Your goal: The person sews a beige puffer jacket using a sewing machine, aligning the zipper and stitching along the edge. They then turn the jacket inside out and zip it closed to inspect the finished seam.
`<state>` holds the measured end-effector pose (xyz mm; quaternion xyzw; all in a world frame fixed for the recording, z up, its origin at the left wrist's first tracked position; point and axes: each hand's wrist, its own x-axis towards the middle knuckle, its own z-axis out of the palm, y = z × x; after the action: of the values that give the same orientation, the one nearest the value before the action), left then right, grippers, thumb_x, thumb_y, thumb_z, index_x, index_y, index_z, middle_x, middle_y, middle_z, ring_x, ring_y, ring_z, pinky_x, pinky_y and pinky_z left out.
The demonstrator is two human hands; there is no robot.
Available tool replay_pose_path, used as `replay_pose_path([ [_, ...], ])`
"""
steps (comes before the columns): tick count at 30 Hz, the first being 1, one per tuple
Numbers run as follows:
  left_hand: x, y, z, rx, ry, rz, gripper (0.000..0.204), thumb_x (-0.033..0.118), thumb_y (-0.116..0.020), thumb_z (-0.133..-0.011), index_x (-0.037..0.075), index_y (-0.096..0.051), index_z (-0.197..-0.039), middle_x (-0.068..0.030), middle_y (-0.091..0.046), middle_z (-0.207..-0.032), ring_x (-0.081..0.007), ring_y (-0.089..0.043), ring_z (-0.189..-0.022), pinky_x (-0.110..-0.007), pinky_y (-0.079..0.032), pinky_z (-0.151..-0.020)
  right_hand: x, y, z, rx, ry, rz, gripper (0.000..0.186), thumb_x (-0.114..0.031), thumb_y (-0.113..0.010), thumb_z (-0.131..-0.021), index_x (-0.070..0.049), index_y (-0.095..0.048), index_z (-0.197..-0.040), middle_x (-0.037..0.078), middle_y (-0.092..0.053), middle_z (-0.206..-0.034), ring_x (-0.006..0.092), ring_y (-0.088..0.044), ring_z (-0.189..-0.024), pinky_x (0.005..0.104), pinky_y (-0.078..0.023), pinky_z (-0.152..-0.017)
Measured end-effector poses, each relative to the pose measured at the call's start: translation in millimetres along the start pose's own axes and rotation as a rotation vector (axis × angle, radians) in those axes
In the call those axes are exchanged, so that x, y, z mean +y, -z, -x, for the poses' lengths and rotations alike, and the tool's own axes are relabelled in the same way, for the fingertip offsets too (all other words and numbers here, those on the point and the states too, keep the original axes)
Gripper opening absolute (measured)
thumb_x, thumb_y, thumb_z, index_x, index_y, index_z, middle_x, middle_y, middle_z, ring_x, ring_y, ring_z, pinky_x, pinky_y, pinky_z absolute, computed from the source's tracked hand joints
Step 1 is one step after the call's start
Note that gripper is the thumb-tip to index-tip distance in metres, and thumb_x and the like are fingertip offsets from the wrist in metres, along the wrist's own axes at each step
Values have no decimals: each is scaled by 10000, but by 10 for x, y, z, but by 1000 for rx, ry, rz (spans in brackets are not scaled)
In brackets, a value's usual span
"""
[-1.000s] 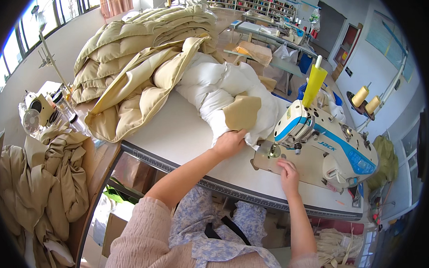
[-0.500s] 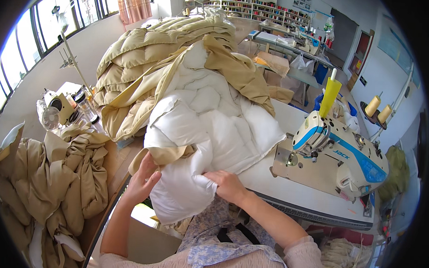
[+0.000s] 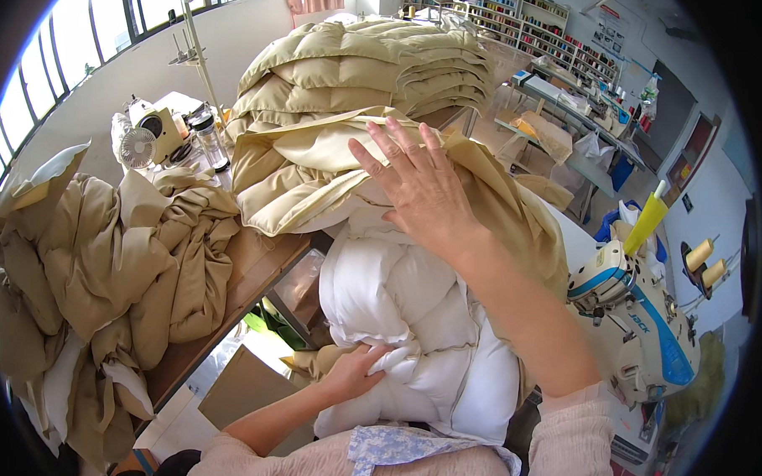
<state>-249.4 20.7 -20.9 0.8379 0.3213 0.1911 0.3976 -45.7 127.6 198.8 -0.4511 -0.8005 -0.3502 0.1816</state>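
A white padded lining (image 3: 428, 324) hangs down over the table's near edge toward my lap, puffy and quilted. My left hand (image 3: 355, 373) is closed on the lining's left side, fingers gripping a fold. My right hand (image 3: 421, 185) is raised above the tan cloth (image 3: 516, 201) of the same piece, palm down with fingers spread, nothing in it. Whether its fingertips touch the cloth is hard to tell. Behind lies a thick stack of tan quilted padded pieces (image 3: 320, 68).
A white and blue sewing machine (image 3: 634, 322) stands at the right, two thread cones (image 3: 707, 262) beyond it. Crumpled tan pieces (image 3: 103, 270) are heaped at the left. A small fan (image 3: 138, 148) and a jar (image 3: 207, 135) stand behind them. Shelves of thread (image 3: 539, 29) line the back.
My right hand has let go of the lining and moved up and away over the tan cloth. The white lining has been drawn toward me. The view has shifted left.
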Motion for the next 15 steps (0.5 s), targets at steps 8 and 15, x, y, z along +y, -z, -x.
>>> replay_pose_path([
  [8,308,1591,-949,841,-221,5,367,-96,-545,-801,6,-579,-1151,-157,-565,-1043,-340,-591,-964,-372,-469,-808,1365,381,-429,251,-716,-825,520,-403,-527,-1025,26,-628,-749,74,-503,-556,185,-415,-538,377,-385,-565],
  [15,710,3858,-1721,1307,-337,-768,336,54,-593,-834,203,-630,-1134,-106,-576,-1198,-370,-634,-993,-437,-525,-788,696,1412,439,687,-962,-1521,311,-336,-555,-1042,-39,-632,-1095,-22,-622,-924,51,-593,-827,215,-485,-741],
])
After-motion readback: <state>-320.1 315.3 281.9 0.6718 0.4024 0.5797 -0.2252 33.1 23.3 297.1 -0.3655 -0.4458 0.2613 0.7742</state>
